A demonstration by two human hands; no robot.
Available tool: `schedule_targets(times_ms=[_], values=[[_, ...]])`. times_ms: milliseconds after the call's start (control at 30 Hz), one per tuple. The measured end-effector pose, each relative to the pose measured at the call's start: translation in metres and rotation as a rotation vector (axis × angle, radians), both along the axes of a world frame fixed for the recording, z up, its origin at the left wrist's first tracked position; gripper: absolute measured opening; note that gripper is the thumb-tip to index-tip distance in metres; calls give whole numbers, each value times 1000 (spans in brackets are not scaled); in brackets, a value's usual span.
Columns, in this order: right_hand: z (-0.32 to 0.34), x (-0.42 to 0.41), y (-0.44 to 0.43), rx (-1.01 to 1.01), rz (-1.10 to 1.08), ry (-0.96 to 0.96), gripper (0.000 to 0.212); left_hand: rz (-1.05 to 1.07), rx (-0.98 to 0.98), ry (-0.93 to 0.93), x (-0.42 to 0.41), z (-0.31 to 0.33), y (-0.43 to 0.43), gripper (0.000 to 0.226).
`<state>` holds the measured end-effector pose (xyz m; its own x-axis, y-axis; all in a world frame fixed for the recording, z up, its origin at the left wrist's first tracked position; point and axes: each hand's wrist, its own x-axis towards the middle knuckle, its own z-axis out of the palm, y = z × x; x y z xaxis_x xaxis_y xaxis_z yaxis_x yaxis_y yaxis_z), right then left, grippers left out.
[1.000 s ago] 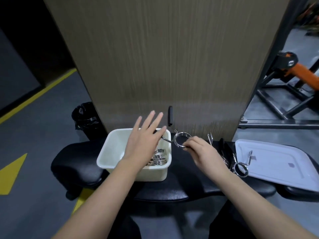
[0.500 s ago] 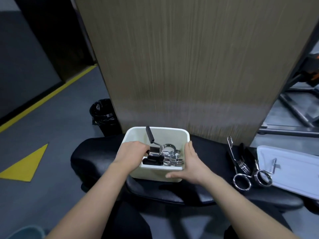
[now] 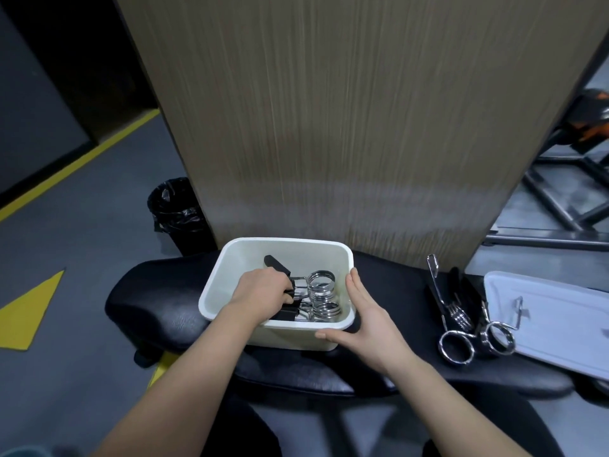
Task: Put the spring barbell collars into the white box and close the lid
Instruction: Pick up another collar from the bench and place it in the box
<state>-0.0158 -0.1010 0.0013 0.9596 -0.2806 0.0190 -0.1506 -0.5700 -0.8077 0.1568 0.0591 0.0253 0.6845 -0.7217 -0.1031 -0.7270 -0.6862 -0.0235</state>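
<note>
Collars, coiled chrome, black-handled, lie under left hand, fingers curled round one; right hand flat, fingers together, against white box.

So from my head cam I'm looking down at the white box sitting on the black padded bench. My left hand is inside it, fingers curled around the black handles of a spring collar, with more chrome coils piled underneath. My right hand is flat against the box's right wall, thumb along the front edge. Off to the right three more collars lie loose on the bench, one resting on the white lid. Trash bin sits behind by the wood panel.
</note>
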Motion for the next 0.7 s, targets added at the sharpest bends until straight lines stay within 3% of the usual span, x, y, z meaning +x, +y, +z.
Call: schedule_targets(times_ms=[267,500,700], values=[[-6,-2,2,50,-7,-48,119,-30,-21,175,3,-11,2,14],[-8,-2,2,69,-17,-54,120,187,-251,371,5,-21,6,17],[-7,-3,0,76,-15,-39,121,167,-476,175,-10,-10,9,23]])
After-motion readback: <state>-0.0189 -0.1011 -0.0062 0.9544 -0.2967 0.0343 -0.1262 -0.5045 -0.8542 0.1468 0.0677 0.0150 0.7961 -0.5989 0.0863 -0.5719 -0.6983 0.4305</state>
